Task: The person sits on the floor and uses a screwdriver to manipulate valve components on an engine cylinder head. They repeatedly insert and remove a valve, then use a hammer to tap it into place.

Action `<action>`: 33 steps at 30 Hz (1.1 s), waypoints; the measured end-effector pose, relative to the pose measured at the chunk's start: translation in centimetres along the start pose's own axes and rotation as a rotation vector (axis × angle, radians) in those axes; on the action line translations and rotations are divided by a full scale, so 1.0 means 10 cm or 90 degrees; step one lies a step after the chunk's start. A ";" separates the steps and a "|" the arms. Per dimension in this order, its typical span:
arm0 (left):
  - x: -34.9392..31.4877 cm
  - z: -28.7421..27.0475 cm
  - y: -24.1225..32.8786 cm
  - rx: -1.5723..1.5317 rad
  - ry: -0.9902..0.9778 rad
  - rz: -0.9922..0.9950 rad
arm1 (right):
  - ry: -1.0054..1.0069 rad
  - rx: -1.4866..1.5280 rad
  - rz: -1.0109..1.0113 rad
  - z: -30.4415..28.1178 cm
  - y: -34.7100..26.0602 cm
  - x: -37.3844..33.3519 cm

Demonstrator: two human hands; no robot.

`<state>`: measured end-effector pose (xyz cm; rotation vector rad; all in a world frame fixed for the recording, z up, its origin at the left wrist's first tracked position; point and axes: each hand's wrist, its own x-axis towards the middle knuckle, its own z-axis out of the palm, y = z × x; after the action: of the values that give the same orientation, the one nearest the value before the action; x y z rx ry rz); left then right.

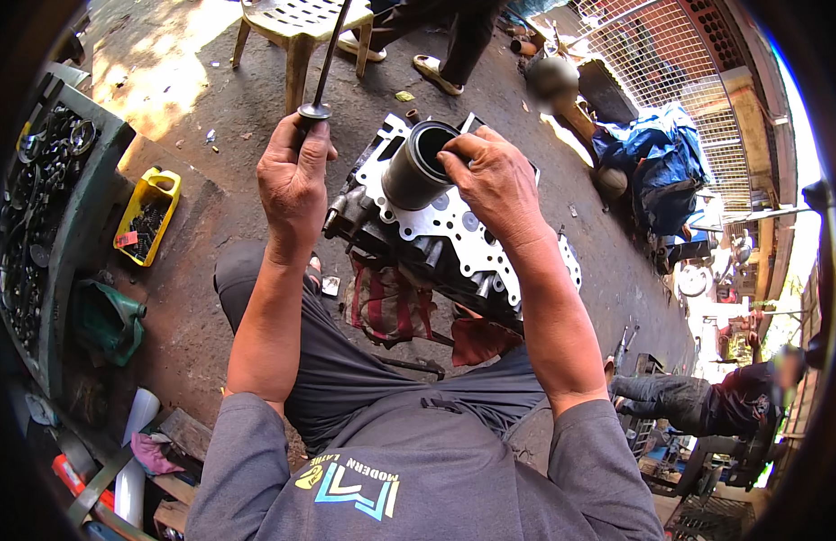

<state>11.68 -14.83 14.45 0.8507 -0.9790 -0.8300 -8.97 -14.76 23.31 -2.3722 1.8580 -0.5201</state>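
Observation:
An engine valve (315, 112) is pinched in my left hand (290, 185), its disc just above the fingertips and its thin stem pointing up and away. Bent over the open rim of a dark metal cylinder (406, 181), my right hand (501, 187) has its thumb and fingers closed at the edge. What the fingertips touch inside is partly hidden. That cylinder stands on the flat, pale face of an engine cylinder head (420, 225), which has several round holes and lies in front of my knees.
Left, a metal tray (84, 171) holds many dark parts, beside a cut yellow container (170, 212) of small parts and a green one (107, 320). A plastic chair (296, 20) and a person's legs (468, 45) are ahead. Another person (743, 406) is at right.

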 end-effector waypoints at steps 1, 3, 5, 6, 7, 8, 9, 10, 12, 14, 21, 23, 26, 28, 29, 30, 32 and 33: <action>0.00 0.00 0.00 0.013 0.000 -0.003 | 0.000 0.016 0.004 -0.01 0.01 0.00; -0.01 -0.01 0.01 0.012 0.003 -0.002 | 0.018 0.054 0.018 -0.04 0.05 -0.02; -0.03 0.00 0.06 -0.015 0.004 0.006 | 0.058 0.099 0.030 -0.11 0.11 -0.08; -0.04 0.02 0.09 -0.027 0.001 0.008 | 0.088 0.114 0.035 -0.16 0.15 -0.13; -0.06 0.04 0.12 -0.040 -0.004 0.011 | 0.114 0.179 0.062 -0.21 0.19 -0.18; -0.08 0.06 0.17 -0.053 0.001 0.013 | 0.148 0.242 0.084 -0.28 0.23 -0.25; -0.10 0.09 0.22 -0.055 -0.009 0.041 | 0.208 0.272 0.074 -0.33 0.27 -0.32; -0.14 0.13 0.28 -0.070 -0.015 0.040 | 0.223 0.397 0.091 -0.38 0.31 -0.41; -0.24 0.20 0.40 -0.088 -0.027 0.025 | 0.217 0.573 0.205 -0.51 0.39 -0.61; -0.40 0.27 0.54 -0.116 -0.043 0.014 | 0.223 0.688 0.220 -0.61 0.45 -0.82; -1.16 0.51 0.87 -0.231 -0.160 -0.142 | 0.260 0.959 0.210 -0.89 0.44 -1.55; -1.34 0.58 0.92 -0.260 -0.170 -0.155 | 0.270 1.051 0.205 -0.91 0.38 -1.76; -1.55 0.66 0.98 -0.287 -0.184 -0.159 | 0.262 1.188 0.170 -0.87 0.29 -2.05; -1.66 0.69 1.01 -0.302 -0.195 -0.154 | 0.251 1.252 0.152 -0.81 0.24 -2.20; -1.71 0.70 1.02 -0.307 -0.197 -0.151 | 0.227 1.275 0.159 -0.79 0.22 -2.26; -1.75 0.71 1.03 -0.338 -0.218 -0.146 | 0.224 1.285 0.181 -0.77 0.21 -2.30; -1.83 0.74 1.05 -0.327 -0.222 -0.141 | 0.243 1.282 0.184 -0.74 0.20 -2.36; -1.86 0.75 1.05 -0.359 -0.234 -0.158 | 0.252 1.281 0.189 -0.74 0.19 -2.39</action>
<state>0.75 4.30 19.63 0.3362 -0.8915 -1.4286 -17.91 8.59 24.66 -0.5982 0.6275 -1.6673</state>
